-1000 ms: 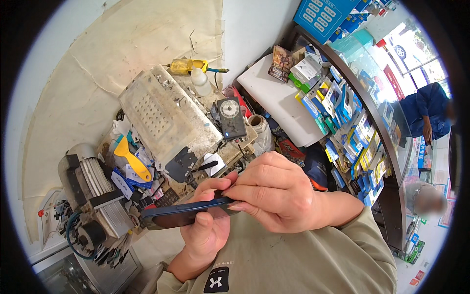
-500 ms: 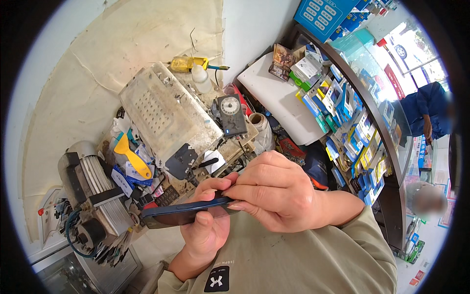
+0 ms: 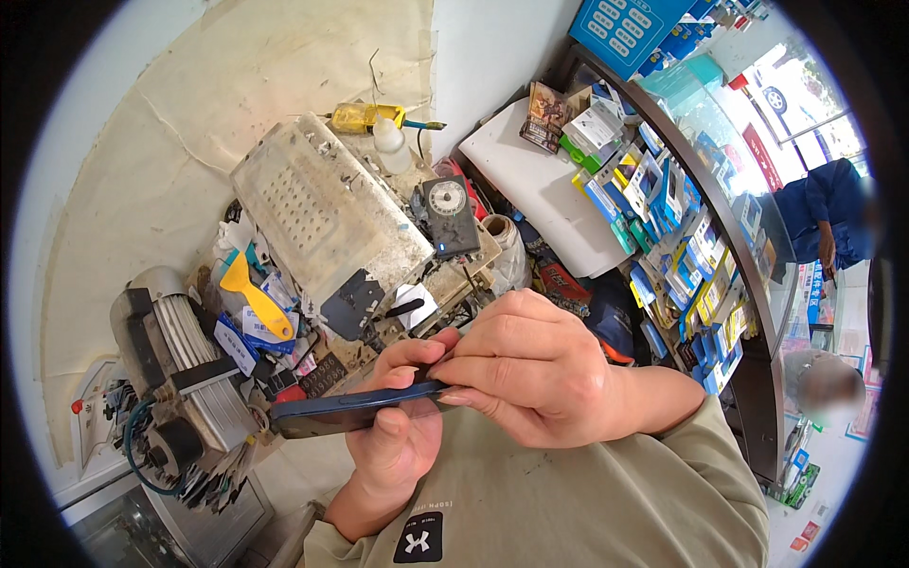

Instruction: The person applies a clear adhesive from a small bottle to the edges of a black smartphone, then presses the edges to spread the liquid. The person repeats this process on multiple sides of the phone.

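A dark blue smartphone (image 3: 327, 413) is held nearly edge-on in front of my chest. My left hand (image 3: 393, 447) grips it, thumb on the near side and fingers on the far side. At the phone's right end, my right hand (image 3: 538, 369) is closed, its thumb and fingertips pinched against the edge beside my left fingers. Whether a small part sits in that pinch is hidden by the fingers. The phone's faces show only at a steep slant.
Beyond my hands lies a cluttered bench with a worn white perforated box (image 3: 322, 218), a black device with a dial (image 3: 450, 213), a yellow scraper (image 3: 256, 298) and a white bottle (image 3: 388, 142). A motor-like machine (image 3: 189, 364) stands left. Packaged goods (image 3: 701, 256) fill the right counter; a person (image 3: 822, 213) stands beyond.
Both hands keep the same grip on the phone, which sits very slightly farther left in view. The bench has shifted a little with the camera.
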`<state>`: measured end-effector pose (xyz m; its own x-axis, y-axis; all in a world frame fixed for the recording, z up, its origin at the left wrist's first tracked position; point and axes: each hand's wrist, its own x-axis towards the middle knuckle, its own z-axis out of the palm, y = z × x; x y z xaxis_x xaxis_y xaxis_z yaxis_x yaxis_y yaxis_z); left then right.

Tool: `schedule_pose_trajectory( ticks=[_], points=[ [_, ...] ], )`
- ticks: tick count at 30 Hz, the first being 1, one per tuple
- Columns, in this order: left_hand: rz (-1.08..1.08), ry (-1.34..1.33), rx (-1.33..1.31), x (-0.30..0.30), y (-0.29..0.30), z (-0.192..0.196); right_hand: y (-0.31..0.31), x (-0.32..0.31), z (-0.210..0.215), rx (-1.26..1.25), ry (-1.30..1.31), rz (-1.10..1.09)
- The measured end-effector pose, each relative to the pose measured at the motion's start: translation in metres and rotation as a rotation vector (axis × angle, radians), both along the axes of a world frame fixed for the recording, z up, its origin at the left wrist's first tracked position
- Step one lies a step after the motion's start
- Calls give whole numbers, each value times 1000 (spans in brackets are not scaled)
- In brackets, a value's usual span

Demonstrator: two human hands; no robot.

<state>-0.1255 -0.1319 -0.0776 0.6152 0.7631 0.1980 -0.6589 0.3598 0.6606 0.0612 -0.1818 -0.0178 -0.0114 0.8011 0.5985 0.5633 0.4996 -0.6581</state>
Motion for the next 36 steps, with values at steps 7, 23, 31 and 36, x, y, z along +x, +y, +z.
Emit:
schedule_pose_trajectory(
  ticks=[7,23,31,36],
  points=[
    [25,-2,-7,1,-1,3,-1,-1,1,6,-25,-5],
    [46,45,-71,5,-14,4,0,-2,-12,402,-260,-226],
    [63,147,-216,6,-27,1,6,-10,-10,398,-183,-215],
    [113,139,-130,8,-26,-1,3,-8,-13,347,-183,-203]
  ],
)
